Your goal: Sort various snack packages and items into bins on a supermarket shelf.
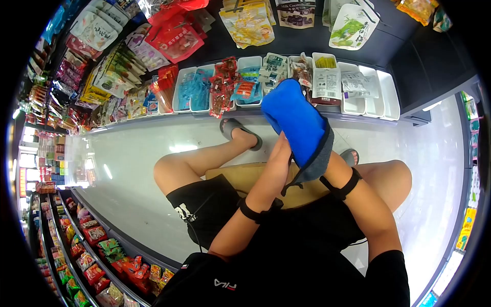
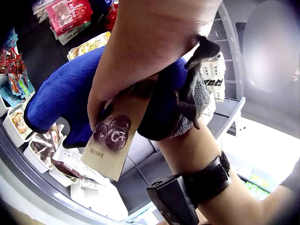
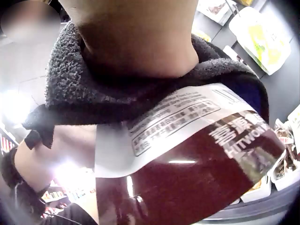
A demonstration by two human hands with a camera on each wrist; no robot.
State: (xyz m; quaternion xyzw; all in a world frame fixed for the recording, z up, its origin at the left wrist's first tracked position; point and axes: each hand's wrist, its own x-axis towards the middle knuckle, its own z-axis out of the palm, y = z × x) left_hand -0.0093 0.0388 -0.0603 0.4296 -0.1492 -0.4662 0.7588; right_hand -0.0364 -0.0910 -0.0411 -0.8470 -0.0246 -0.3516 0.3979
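A blue cloth mitt with a grey lining (image 1: 299, 120) covers my right hand, whose fingers are hidden; the wrist goes into its cuff in the right wrist view. My left hand (image 1: 281, 148) is at the mitt's left side in the head view. In the left wrist view, that hand (image 2: 136, 56) grips a beige pouch with dark round pictures (image 2: 105, 157), partly inside the mitt's opening. Close below the grey lining (image 3: 68, 75), a shiny white and maroon pouch (image 3: 173, 183) fills the right wrist view; whether it is the same pouch, I cannot tell.
White trays (image 1: 386, 97) of small snack packets line the low shelf in front. Bags hang above, among them a green and white one (image 1: 353, 28). A cardboard piece (image 1: 230, 176) lies between the person's legs. Snack shelves (image 1: 92, 225) run along the left.
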